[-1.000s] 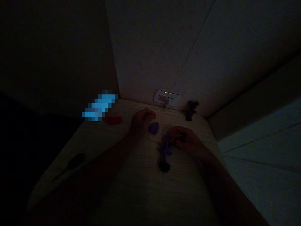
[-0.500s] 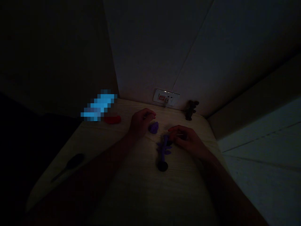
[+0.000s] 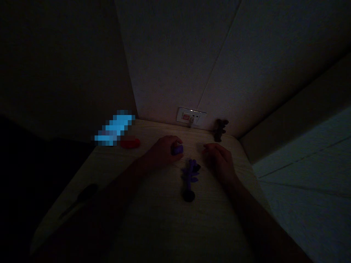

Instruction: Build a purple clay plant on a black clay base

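My left hand (image 3: 166, 151) curls around a small purple lump (image 3: 178, 149) on the wooden tabletop, its thumb and fingers on either side of it. Just in front lies a purple stem-like toy (image 3: 189, 177) with leaf-shaped side pieces, a dark piece near its top and a round black base. To the right of that toy, my right hand (image 3: 218, 159) is held with its fingers curled together, apart from the toy. Dim light hides whether anything is inside those fingers.
Near the wall stands a small dark figure (image 3: 220, 130). A wall socket (image 3: 191, 116) is behind the table. On the left are a blurred bright screen (image 3: 115, 128), a red oblong object (image 3: 130, 143) and a dark spoon-shaped object (image 3: 87, 193).
My left hand has closed around the purple lump, which it was beside before. My right hand has drawn away to the right from the purple toy, its fingers more curled. The view has tilted slightly.
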`<act>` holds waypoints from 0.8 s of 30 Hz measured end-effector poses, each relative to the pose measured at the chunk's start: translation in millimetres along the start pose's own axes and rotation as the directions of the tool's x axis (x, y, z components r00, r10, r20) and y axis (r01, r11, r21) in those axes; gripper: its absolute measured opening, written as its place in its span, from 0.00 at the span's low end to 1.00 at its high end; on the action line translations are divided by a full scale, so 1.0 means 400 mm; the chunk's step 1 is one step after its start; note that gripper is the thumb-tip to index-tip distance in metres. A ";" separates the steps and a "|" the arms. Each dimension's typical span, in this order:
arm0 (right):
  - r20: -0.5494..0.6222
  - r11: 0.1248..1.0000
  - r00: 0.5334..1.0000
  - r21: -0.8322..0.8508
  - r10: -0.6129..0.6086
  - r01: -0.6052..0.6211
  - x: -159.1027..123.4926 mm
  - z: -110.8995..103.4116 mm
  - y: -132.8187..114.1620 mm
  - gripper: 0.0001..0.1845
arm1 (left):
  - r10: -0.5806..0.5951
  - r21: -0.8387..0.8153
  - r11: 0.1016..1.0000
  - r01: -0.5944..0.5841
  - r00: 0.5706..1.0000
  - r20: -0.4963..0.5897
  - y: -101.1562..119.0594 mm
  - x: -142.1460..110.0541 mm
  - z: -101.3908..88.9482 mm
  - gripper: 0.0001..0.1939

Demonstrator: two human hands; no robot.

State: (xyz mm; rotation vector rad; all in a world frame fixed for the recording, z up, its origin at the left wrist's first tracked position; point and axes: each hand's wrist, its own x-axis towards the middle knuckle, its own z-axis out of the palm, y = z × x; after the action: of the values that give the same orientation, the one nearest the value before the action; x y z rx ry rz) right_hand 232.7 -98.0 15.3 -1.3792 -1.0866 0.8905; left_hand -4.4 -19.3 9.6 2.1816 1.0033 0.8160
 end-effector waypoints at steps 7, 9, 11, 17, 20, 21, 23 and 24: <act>0.065 0.996 0.995 0.052 0.072 -0.075 0.073 0.051 -0.001 0.20 | -0.118 -0.317 0.947 0.050 0.973 -0.200 -0.031 0.020 0.023 0.18; 0.145 0.995 0.987 0.066 0.065 -0.075 0.101 0.077 -0.002 0.21 | -0.128 -0.365 0.930 0.043 0.969 -0.212 -0.040 0.023 0.026 0.18; 0.199 0.996 0.979 0.075 0.030 -0.046 0.120 0.099 0.000 0.22 | -0.103 -0.352 0.936 0.020 0.970 -0.219 -0.043 0.022 0.026 0.17; 0.245 0.996 0.965 0.017 -0.092 0.091 0.125 0.114 0.014 0.21 | 0.018 -0.166 0.985 -0.048 0.984 -0.177 -0.024 0.019 0.022 0.17; 0.252 0.991 0.959 0.003 -0.131 0.135 0.124 0.108 0.013 0.18 | -0.003 -0.192 0.981 -0.027 0.988 -0.155 -0.016 0.022 0.027 0.19; 0.255 0.991 0.958 -0.009 -0.128 0.135 0.125 0.108 0.013 0.18 | -0.015 -0.209 0.978 -0.016 0.989 -0.149 -0.015 0.024 0.030 0.19; 0.252 0.992 0.962 -0.037 -0.105 0.118 0.127 0.109 0.014 0.18 | -0.033 -0.228 0.974 -0.002 0.989 -0.147 -0.014 0.026 0.033 0.21; 0.250 0.993 0.964 -0.046 -0.090 0.105 0.128 0.109 0.016 0.19 | -0.032 -0.222 0.975 -0.002 0.988 -0.149 -0.013 0.027 0.034 0.21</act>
State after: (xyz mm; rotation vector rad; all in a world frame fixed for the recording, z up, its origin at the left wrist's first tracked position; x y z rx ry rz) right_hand 207.0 -35.8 8.1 -1.2735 -1.3693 0.9828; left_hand 8.6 -11.4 0.2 1.9442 0.9504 1.0474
